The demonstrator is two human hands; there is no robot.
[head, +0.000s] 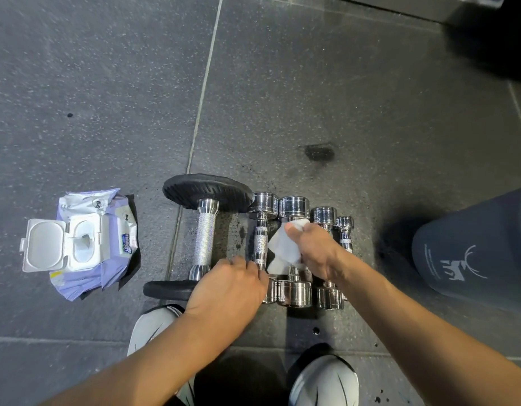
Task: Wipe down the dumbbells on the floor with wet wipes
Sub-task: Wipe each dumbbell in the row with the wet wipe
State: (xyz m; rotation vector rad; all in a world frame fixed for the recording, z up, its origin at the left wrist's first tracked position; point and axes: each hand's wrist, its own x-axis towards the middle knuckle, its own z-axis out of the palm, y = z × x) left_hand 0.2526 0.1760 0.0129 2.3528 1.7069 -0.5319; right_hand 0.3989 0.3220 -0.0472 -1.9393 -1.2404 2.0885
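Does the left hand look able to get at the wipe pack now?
Probably yes. The left hand holds a chrome dumbbell by its near end, so it must let go; the open wipe pack lies left of it, beyond the low black-plated dumbbell.

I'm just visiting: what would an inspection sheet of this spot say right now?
Surface: dark speckled rubber floor, with a wet patch.
Job's things: black-plated dumbbell and four chrome dumbbells in a row; open wet wipes pack to their left.
Clutter: nothing seen.
Hands: left hand grips the near end of the leftmost chrome dumbbell; right hand presses a white wipe on the next one.
Cables: nothing seen.
Surroundings: pale shoes, dark-clad knee.
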